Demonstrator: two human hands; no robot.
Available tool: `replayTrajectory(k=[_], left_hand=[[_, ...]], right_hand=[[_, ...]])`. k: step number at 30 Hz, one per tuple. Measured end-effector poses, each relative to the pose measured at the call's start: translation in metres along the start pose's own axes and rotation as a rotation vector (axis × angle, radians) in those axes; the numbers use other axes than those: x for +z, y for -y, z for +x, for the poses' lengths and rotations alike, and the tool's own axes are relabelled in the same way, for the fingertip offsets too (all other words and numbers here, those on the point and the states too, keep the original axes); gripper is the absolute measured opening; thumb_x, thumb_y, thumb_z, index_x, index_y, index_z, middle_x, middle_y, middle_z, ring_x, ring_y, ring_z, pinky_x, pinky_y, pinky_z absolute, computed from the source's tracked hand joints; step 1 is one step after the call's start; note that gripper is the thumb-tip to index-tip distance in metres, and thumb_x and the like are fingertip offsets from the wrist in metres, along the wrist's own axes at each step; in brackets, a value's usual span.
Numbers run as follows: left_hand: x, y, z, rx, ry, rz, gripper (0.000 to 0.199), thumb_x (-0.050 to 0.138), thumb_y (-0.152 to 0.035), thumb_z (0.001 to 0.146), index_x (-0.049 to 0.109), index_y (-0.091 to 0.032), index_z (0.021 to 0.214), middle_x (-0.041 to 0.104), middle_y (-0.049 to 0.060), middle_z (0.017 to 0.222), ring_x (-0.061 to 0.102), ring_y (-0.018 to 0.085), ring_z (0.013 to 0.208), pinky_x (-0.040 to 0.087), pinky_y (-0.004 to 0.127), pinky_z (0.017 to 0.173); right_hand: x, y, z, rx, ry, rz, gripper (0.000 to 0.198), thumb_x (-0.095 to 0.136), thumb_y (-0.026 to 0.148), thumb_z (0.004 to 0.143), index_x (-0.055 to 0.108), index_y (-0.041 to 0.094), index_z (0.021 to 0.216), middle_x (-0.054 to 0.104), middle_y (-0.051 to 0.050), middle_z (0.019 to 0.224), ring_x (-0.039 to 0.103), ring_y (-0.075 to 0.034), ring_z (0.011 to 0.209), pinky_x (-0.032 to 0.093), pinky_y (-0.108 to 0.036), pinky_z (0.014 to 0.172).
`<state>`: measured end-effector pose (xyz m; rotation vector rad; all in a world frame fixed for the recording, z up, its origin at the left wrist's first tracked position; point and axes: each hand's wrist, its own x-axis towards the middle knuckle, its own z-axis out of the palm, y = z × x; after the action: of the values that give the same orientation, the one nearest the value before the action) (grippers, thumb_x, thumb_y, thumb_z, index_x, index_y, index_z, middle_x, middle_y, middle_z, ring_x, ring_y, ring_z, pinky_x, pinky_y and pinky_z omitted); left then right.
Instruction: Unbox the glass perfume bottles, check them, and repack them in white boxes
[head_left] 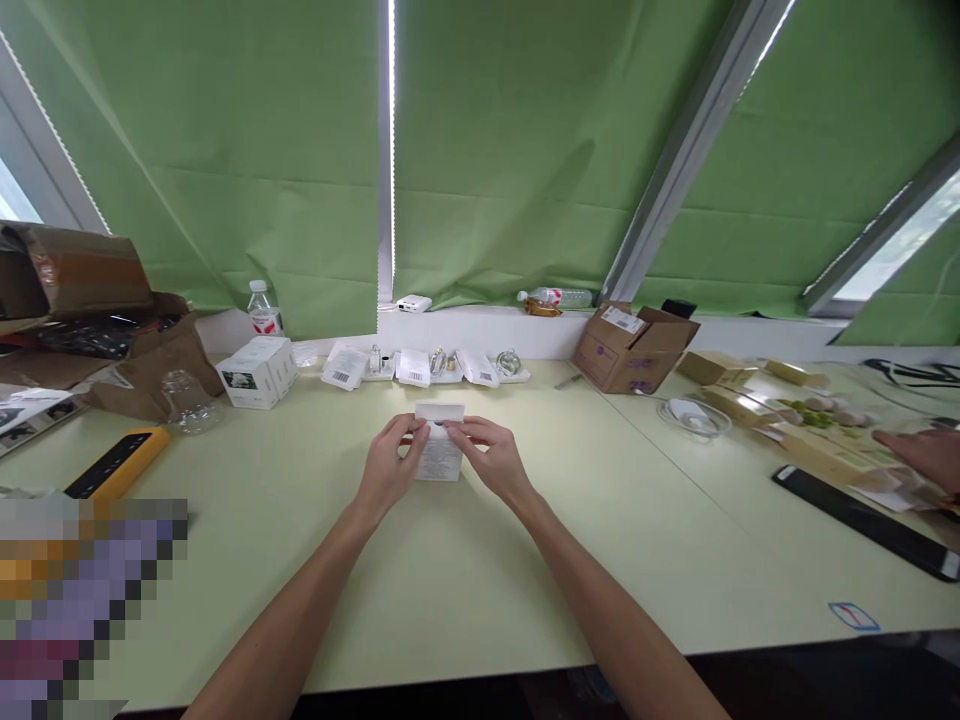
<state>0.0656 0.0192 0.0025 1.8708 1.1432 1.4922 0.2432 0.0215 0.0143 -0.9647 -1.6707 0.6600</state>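
Above the middle of the table, a small white box (439,462) with fine grey print on its near face is held between both hands. A plain white flap stands up along its top edge, and a dark spot shows below the flap. My left hand (394,458) pinches the upper left corner with thumb and fingers. At the upper right corner, my right hand (491,455) pinches in the same way. Farther back, a row of white packs with barcodes (413,368) lies beside small white trays (448,372) that carry shiny metal or glass pieces.
White boxes (257,372), a clear plastic container (189,405) and a yellow-black power strip (116,465) are on the left. A cardboard box (634,348), white cable (694,415) and long black bar (862,520) are on the right. Another person's hand (922,455) reaches in at far right.
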Motion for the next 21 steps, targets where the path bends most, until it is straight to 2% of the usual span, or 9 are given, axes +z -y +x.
replayTrajectory(k=[4,10,21], left_hand=[[-0.0007,-0.0002,0.0006,0.007,0.015,-0.002,0.019,0.048,-0.036,0.091,0.059,-0.020,0.091,0.063,0.004,0.101,0.061,0.015,0.091,0.054,0.029,0.080],[-0.0006,0.0017,0.0007,0.005,0.019,0.010,0.020,0.047,-0.037,0.092,0.059,-0.021,0.093,0.062,0.004,0.101,0.061,0.016,0.091,0.054,0.030,0.080],[-0.0012,-0.0004,0.0005,0.015,0.010,0.018,0.020,0.047,-0.037,0.091,0.059,-0.021,0.089,0.064,0.004,0.101,0.062,0.016,0.092,0.055,0.030,0.080]], right_hand=[[0.0001,0.0031,0.0012,0.010,-0.004,-0.015,0.025,0.059,0.041,0.086,0.075,0.026,0.098,0.071,-0.006,0.097,0.065,-0.022,0.087,0.056,-0.034,0.069],[0.0003,0.0021,0.0008,0.010,-0.003,-0.036,0.025,0.058,0.042,0.086,0.074,0.028,0.100,0.072,-0.005,0.100,0.065,-0.022,0.093,0.055,-0.034,0.073],[-0.0014,0.0013,0.0012,-0.001,0.003,-0.072,0.026,0.057,0.042,0.086,0.074,0.028,0.100,0.072,-0.005,0.098,0.065,-0.021,0.089,0.055,-0.032,0.069]])
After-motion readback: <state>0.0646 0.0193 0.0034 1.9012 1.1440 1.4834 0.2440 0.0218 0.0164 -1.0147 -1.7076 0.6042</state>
